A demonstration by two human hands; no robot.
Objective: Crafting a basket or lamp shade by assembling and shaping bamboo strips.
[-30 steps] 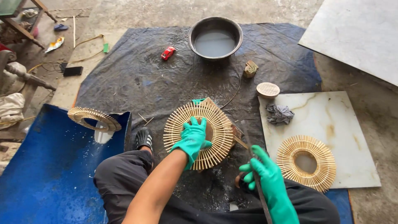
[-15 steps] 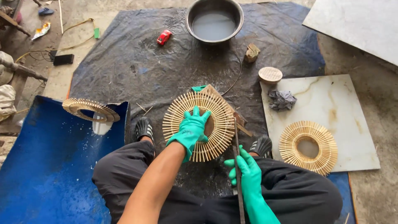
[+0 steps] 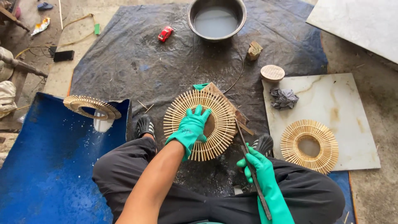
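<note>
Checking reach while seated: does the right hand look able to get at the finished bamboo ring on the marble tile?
Probably yes. The right hand lies close to the bamboo ring with nothing between them, but it holds a long thin dark tool.

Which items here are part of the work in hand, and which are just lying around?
In hand:
left hand pressing the round bamboo ring
right hand holding a thin dark rod
wooden block under the ring

Lying about:
metal basin
red toy car
crumpled grey rag
finished ring on the tile
ring on the blue tarp
</note>
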